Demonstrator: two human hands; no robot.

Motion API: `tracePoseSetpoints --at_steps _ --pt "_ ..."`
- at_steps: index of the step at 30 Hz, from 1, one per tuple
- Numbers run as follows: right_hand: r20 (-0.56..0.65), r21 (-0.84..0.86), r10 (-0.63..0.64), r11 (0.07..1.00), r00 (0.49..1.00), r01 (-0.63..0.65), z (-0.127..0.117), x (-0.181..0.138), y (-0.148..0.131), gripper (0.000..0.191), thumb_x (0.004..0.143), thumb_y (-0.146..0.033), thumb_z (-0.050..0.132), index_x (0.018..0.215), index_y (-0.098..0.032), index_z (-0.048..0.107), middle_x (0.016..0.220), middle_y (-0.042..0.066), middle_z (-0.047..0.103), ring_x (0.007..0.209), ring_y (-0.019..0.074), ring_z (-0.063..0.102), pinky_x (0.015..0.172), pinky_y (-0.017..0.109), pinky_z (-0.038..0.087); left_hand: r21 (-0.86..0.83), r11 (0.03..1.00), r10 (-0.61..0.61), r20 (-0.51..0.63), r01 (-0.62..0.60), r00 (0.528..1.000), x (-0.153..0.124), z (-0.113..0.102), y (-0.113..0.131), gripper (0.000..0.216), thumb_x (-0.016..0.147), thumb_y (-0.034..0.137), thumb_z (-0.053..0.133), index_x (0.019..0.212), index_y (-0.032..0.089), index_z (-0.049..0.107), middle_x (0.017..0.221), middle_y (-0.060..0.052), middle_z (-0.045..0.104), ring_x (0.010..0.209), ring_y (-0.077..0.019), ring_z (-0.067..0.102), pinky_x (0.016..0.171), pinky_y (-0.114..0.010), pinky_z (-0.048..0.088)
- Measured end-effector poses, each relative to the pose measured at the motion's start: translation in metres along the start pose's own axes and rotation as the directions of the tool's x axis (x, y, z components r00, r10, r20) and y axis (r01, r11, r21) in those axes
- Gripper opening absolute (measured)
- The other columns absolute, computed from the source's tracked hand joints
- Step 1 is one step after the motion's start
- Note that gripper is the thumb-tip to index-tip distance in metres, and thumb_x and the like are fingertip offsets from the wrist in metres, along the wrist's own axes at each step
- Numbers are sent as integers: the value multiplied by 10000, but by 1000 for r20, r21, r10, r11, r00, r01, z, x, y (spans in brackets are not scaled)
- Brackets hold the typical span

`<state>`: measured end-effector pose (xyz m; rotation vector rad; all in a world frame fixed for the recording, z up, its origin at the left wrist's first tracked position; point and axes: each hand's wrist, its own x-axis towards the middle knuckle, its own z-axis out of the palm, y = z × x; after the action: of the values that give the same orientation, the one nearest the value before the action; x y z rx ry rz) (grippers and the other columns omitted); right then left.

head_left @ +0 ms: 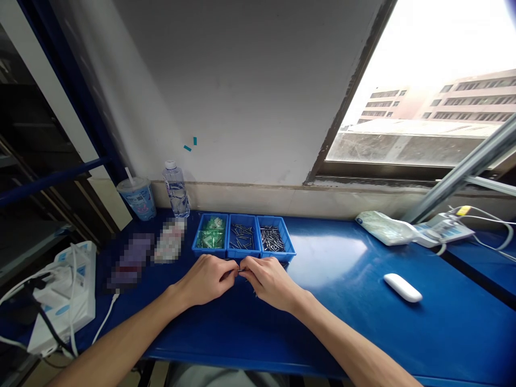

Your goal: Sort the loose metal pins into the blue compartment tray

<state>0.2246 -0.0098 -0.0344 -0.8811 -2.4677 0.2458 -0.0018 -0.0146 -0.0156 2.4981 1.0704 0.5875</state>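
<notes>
My left hand [209, 279] and my right hand [268, 279] meet fingertip to fingertip on the blue table [342, 328], just in front of three blue bins. Both hands are closed in a pinch on a tiny part between them that is too small to name. The left bin [210, 234] holds green pieces. The middle bin [243, 235] and the right bin [274, 237] hold small metal pins or screws.
A plastic cup with a straw [137, 197] and a water bottle [176, 189] stand at the back left by the wall. White power strips with cables [64, 293] lie at the left edge. A white oblong device [402, 287] and other white devices [415, 230] lie on the right.
</notes>
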Motion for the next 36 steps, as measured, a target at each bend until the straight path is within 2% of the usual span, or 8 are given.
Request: tracePoseSetpoints --at_steps 7,10,13,16,22,27,31,36 --pt "22 6 41 999 999 -41 0 1 -1 244 1136 -268 427 958 -194 576 804 27 712 611 145 622 580 259 333 23 1000 8 12 -8 1000 0 1 -2 266 1005 191 508 744 191 559 632 29 601 545 -114 516 587 -254 290" --pt "14 28 51 998 999 -51 -1 0 -1 181 1125 -324 484 1043 -195 582 792 18 716 611 155 628 583 262 344 22 1000 8 3 -8 1000 0 2 -3 254 997 186 516 745 190 547 635 29 598 550 -113 517 590 -255 288" --pt "7 25 29 999 1000 -29 -1 0 -1 129 1120 -281 473 1087 -196 565 814 17 723 616 157 628 580 265 340 9 1000 2 -4 -2 1000 -1 2 -3 253 1000 189 517 750 189 557 643 27 613 553 -112 526 590 -252 295" --pt "14 5 10 1000 1000 -10 0 0 -1 154 1124 -240 434 1044 -194 557 800 14 712 597 149 608 568 267 324 -1 1000 2 5 -2 1000 0 1 -2 249 998 187 519 756 190 580 655 25 634 559 -113 542 591 -250 301" --pt "24 -11 41 999 999 -41 3 0 1 281 1139 -293 426 911 -197 560 705 -2 662 554 138 567 556 271 294 8 1000 22 5 -22 1000 1 0 -1 261 1009 194 507 763 192 591 639 32 612 549 -110 527 587 -254 299" --pt "3 22 36 999 999 -36 0 0 0 160 1121 -315 486 1071 -193 577 728 -7 681 561 145 574 564 266 298 2 1000 12 -6 -12 1000 0 1 -3 265 996 178 519 737 184 572 636 26 612 548 -112 534 581 -255 298" --pt "10 8 -7 1000 1000 6 1 1 0 230 1134 -252 414 989 -191 581 763 12 697 587 145 598 567 271 298 6 1000 15 0 -15 1000 1 1 -2 280 1002 186 516 727 183 568 632 26 613 543 -109 528 582 -252 295" --pt "17 5 21 1000 1000 -21 2 1 1 279 1138 -280 427 921 -193 579 722 5 682 558 139 582 562 271 295 14 1000 28 -4 -28 1000 0 1 -1 269 1007 193 514 747 187 579 627 33 599 539 -106 513 585 -250 292"
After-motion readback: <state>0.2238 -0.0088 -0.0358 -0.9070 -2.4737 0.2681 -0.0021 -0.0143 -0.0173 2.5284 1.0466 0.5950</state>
